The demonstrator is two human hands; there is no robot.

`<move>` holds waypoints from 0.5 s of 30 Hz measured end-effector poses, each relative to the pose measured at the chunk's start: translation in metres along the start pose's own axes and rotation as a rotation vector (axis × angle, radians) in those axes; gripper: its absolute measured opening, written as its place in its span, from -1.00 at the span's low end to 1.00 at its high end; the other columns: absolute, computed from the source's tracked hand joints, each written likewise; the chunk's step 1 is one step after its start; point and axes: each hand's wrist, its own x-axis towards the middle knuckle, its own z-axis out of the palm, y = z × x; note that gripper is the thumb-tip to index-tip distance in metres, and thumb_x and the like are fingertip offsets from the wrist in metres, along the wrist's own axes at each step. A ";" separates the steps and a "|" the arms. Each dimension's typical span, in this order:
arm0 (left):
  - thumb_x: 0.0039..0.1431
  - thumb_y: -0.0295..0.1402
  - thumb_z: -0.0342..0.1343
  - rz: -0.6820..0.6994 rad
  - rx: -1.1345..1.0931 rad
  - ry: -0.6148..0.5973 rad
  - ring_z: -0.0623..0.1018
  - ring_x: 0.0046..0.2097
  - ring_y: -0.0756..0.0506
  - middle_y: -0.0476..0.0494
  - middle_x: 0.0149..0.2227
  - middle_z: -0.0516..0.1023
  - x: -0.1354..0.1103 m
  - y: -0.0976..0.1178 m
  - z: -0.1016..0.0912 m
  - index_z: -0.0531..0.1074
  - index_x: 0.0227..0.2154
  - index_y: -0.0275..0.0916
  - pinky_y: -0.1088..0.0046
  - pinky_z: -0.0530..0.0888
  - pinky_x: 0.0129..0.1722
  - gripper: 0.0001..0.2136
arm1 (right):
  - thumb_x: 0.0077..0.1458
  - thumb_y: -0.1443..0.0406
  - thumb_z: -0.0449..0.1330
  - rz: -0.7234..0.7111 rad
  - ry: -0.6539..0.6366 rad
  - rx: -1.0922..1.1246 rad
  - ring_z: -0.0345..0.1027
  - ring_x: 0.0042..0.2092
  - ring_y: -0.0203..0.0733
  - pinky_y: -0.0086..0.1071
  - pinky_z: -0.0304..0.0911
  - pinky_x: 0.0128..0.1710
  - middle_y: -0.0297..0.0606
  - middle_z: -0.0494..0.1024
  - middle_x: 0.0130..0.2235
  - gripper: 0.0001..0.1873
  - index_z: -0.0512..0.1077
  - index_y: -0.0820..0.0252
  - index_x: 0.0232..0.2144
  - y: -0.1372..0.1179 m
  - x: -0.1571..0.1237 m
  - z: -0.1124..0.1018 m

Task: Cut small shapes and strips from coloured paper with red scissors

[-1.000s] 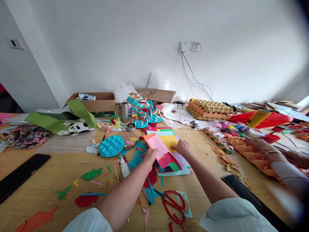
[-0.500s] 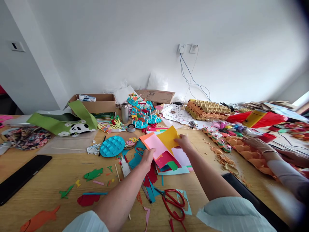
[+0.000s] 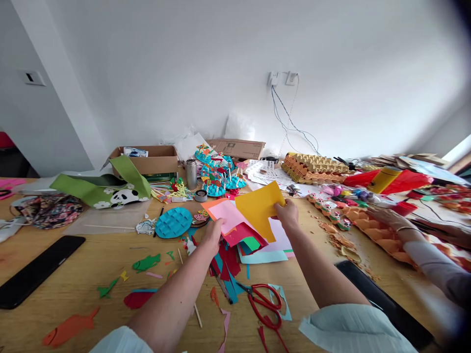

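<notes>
Sheets are partly separated: right hand (image 3: pixel 289 213) pinches the yellow sheet (image 3: pixel 259 208), lifted clear of the paper stack (image 3: pixel 263 255) at its 6 o'clock; left hand (image 3: pixel 214 234) grips pink sheets (image 3: pixel 228 215) at 9 o'clock; scissors (image 3: pixel 263 306) lie untouched.

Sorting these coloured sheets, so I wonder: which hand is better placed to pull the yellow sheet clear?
Probably right. The right hand pinches the lifted yellow sheet at its edge, while the left hand holds the pink sheet.

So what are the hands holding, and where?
Right hand pinches the yellow paper sheet by its right edge; left hand grips the pink paper sheet at its corner.
</notes>
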 end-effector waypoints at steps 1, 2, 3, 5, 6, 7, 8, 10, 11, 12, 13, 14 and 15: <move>-0.11 -0.44 0.13 0.003 0.017 0.003 0.50 -0.52 -0.05 -0.10 -0.54 0.51 0.000 0.003 -0.001 0.39 -0.43 -0.30 0.52 0.37 -0.58 -0.88 | -0.15 0.38 0.21 -0.009 0.032 0.013 0.46 -0.46 -0.22 -0.50 0.38 -0.67 -0.21 0.49 -0.33 -0.73 0.39 0.27 -0.28 0.000 0.002 -0.005; -0.11 -0.44 0.13 0.006 0.038 0.005 0.50 -0.52 -0.05 -0.10 -0.55 0.50 0.000 0.005 -0.001 0.39 -0.43 -0.30 0.52 0.37 -0.59 -0.88 | -0.17 0.39 0.20 -0.016 0.062 0.027 0.47 -0.46 -0.21 -0.51 0.38 -0.69 -0.21 0.50 -0.33 -0.72 0.38 0.27 -0.29 0.000 0.003 -0.010; -0.10 -0.43 0.13 0.008 0.061 0.004 0.49 -0.53 -0.05 -0.10 -0.55 0.50 0.000 0.008 -0.001 0.39 -0.43 -0.29 0.52 0.36 -0.60 -0.89 | -0.18 0.40 0.19 -0.022 0.092 0.044 0.47 -0.45 -0.20 -0.51 0.39 -0.69 -0.20 0.50 -0.32 -0.71 0.38 0.27 -0.29 -0.001 0.005 -0.016; -0.09 -0.43 0.11 0.008 0.113 -0.006 0.48 -0.55 -0.06 -0.11 -0.57 0.49 0.001 0.013 0.002 0.38 -0.45 -0.30 0.52 0.36 -0.62 -0.91 | -0.19 0.40 0.16 -0.030 0.147 0.081 0.48 -0.43 -0.19 -0.50 0.41 -0.69 -0.16 0.50 -0.27 -0.70 0.37 0.29 -0.28 -0.003 0.008 -0.029; -0.10 -0.43 0.11 0.007 0.140 -0.013 0.48 -0.55 -0.07 -0.11 -0.58 0.48 0.002 0.016 0.005 0.38 -0.47 -0.29 0.51 0.35 -0.63 -0.92 | -0.18 0.40 0.15 -0.034 0.171 0.100 0.48 -0.41 -0.18 -0.49 0.42 -0.68 -0.15 0.50 -0.24 -0.68 0.36 0.29 -0.26 -0.004 0.009 -0.037; -0.10 -0.43 0.11 0.004 0.168 -0.019 0.48 -0.55 -0.08 -0.12 -0.60 0.48 0.002 0.019 0.009 0.37 -0.48 -0.29 0.50 0.36 -0.63 -0.92 | -0.17 0.39 0.15 -0.038 0.192 0.119 0.48 -0.39 -0.18 -0.48 0.43 -0.67 -0.14 0.49 -0.22 -0.67 0.36 0.30 -0.24 -0.005 0.010 -0.044; -0.12 -0.43 0.12 -0.002 0.195 -0.028 0.49 -0.55 -0.10 -0.11 -0.61 0.47 0.003 0.022 0.014 0.37 -0.49 -0.29 0.49 0.36 -0.63 -0.92 | -0.17 0.39 0.14 -0.041 0.211 0.137 0.48 -0.37 -0.17 -0.46 0.45 -0.65 -0.12 0.49 -0.20 -0.65 0.35 0.31 -0.22 -0.007 0.010 -0.051; -0.13 -0.43 0.12 -0.020 0.247 -0.056 0.49 -0.54 -0.14 -0.12 -0.63 0.46 0.004 0.027 0.025 0.37 -0.50 -0.27 0.43 0.39 -0.63 -0.93 | -0.14 0.38 0.13 -0.048 0.240 0.172 0.48 -0.32 -0.14 -0.43 0.47 -0.61 -0.09 0.48 -0.15 -0.62 0.33 0.31 -0.18 -0.010 0.011 -0.065; -0.14 -0.42 0.12 -0.031 0.270 -0.070 0.49 -0.54 -0.16 -0.12 -0.64 0.45 0.004 0.029 0.030 0.37 -0.51 -0.27 0.40 0.40 -0.62 -0.93 | -0.13 0.37 0.13 -0.051 0.251 0.186 0.48 -0.30 -0.12 -0.42 0.48 -0.60 -0.07 0.47 -0.13 -0.61 0.32 0.32 -0.16 -0.012 0.011 -0.072; -0.14 -0.42 0.12 -0.040 0.291 -0.084 0.49 -0.55 -0.17 -0.13 -0.64 0.44 0.005 0.030 0.035 0.37 -0.52 -0.27 0.36 0.41 -0.61 -0.93 | -0.11 0.36 0.12 -0.053 0.256 0.198 0.48 -0.28 -0.11 -0.41 0.49 -0.58 -0.05 0.46 -0.10 -0.61 0.31 0.32 -0.15 -0.013 0.011 -0.078; -0.14 -0.41 0.12 -0.047 0.312 -0.094 0.50 -0.55 -0.18 -0.14 -0.64 0.44 0.005 0.031 0.040 0.37 -0.53 -0.27 0.33 0.42 -0.60 -0.94 | -0.09 0.36 0.11 -0.054 0.259 0.207 0.48 -0.26 -0.10 -0.42 0.49 -0.57 -0.04 0.45 -0.08 -0.62 0.31 0.31 -0.14 -0.014 0.011 -0.084; -0.14 -0.41 0.12 -0.055 0.331 -0.103 0.50 -0.54 -0.19 -0.15 -0.65 0.43 0.006 0.032 0.043 0.37 -0.53 -0.27 0.31 0.43 -0.59 -0.94 | -0.08 0.36 0.11 -0.053 0.257 0.215 0.48 -0.24 -0.09 -0.43 0.49 -0.57 -0.03 0.44 -0.06 -0.63 0.31 0.30 -0.14 -0.015 0.012 -0.090; -0.14 -0.41 0.11 -0.061 0.348 -0.109 0.50 -0.54 -0.20 -0.16 -0.64 0.43 0.006 0.033 0.045 0.37 -0.54 -0.27 0.28 0.44 -0.58 -0.94 | -0.07 0.36 0.11 -0.047 0.251 0.221 0.47 -0.22 -0.08 -0.44 0.49 -0.56 -0.03 0.43 -0.04 -0.64 0.31 0.29 -0.14 -0.014 0.013 -0.095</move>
